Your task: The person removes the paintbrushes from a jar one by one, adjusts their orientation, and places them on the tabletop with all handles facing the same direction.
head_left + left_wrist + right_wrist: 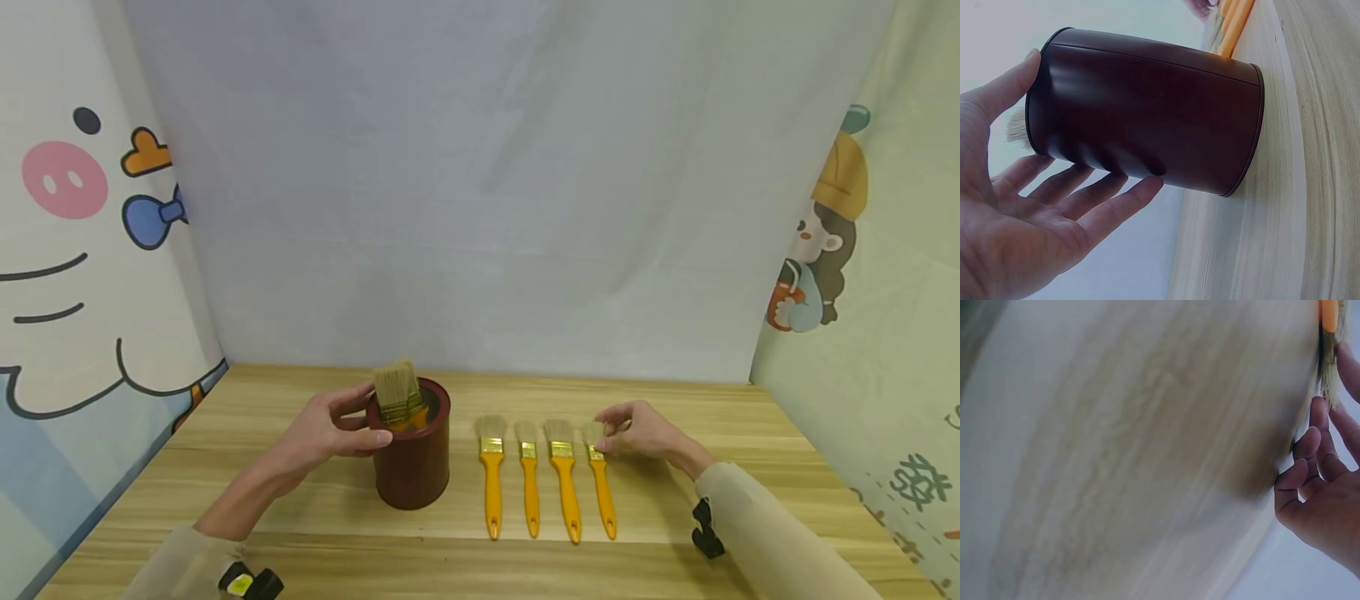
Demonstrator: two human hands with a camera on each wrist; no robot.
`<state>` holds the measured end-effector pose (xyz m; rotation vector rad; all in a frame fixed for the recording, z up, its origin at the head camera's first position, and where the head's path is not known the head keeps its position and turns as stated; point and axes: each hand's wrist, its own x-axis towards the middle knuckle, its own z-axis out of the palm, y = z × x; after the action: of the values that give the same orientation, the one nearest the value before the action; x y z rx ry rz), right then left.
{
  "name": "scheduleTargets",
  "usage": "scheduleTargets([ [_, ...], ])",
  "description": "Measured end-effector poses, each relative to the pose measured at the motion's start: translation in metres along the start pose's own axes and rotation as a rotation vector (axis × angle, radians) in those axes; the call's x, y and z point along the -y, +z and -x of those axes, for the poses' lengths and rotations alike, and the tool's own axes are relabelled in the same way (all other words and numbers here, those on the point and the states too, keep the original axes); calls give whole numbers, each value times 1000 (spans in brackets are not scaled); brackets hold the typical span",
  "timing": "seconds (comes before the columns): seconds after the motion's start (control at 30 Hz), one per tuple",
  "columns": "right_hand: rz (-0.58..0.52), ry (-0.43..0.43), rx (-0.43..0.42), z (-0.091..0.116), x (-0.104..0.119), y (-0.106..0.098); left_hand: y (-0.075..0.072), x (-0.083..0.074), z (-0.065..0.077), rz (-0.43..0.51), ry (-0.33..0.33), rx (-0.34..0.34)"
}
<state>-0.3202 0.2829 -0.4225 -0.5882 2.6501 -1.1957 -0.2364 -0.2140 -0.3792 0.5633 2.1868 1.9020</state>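
Observation:
A dark red-brown cylindrical can (412, 475) stands upright on the wooden table. Out of its mouth sticks a wide paintbrush (397, 392), bristles up, its handle mostly hidden inside. My left hand (330, 429) holds the can near the rim; in the left wrist view the thumb is at the rim and the fingertips lie along the opposite side. To the right, several paintbrushes with orange handles lie in a row, bristles away from me. My right hand (641, 429) pinches the rightmost paintbrush (602, 492) at its bristle end, thumb and fingers on either side.
Left of that brush lie a wider paintbrush (565, 487), a narrow paintbrush (530, 483) and another wide paintbrush (492, 483). A grey-white cloth (480, 208) hangs behind the wooden table (315, 533). Cloths printed with cartoon figures hang on both sides.

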Motion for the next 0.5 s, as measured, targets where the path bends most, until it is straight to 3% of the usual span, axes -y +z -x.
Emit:
scheduleTargets([
  [0.5, 52, 18, -65, 6, 8, -2, 0, 1, 1, -3, 0, 0],
])
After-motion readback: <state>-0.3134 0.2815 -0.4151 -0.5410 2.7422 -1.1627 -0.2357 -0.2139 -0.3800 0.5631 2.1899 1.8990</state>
